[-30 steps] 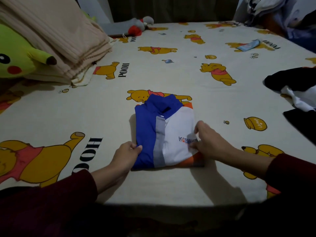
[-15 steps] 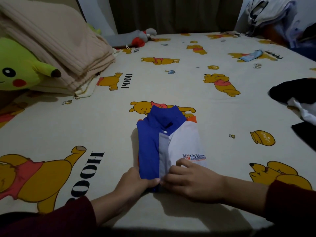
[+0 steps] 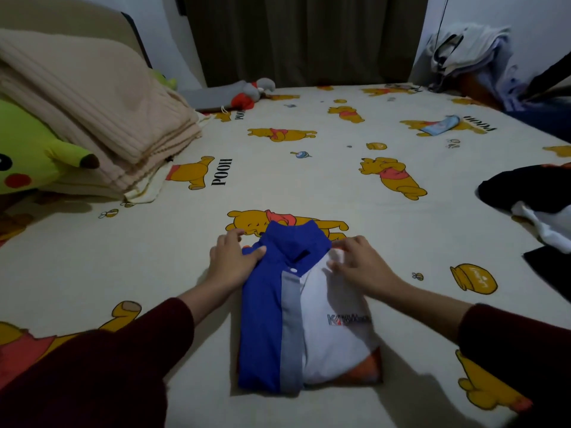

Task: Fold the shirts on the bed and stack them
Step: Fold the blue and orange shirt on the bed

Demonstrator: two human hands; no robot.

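Folded shirt (image 3: 304, 322), blue on its left half, white on its right, with a grey strip down the middle and an orange edge showing at the near right corner; it lies flat on the bed sheet (image 3: 123, 267), near the centre, collar pointing to the far side. A small logo on the white half is too blurred to read beyond a leading "K". Left hand (image 3: 230, 257): resting on the blue shoulder at the far left corner, thumb laid over the cloth, fingers reaching past the edge onto the sheet. Right hand (image 3: 360, 264): fingers relaxed and spread, pressing the white shoulder just right of the collar. Both sleeves are dark maroon. Sheet: cream, printed with yellow bears in red tops, honey pots and the word "POOH" (several times, at differing angles). Far left: stack of beige ribbed blankets (image 3: 92, 118), a yellow plush toy (image 3: 27, 162) against it. Right edge: black and white clothes (image 3: 531, 208) in a loose heap. Far right: small light-blue cloth (image 3: 440, 125).
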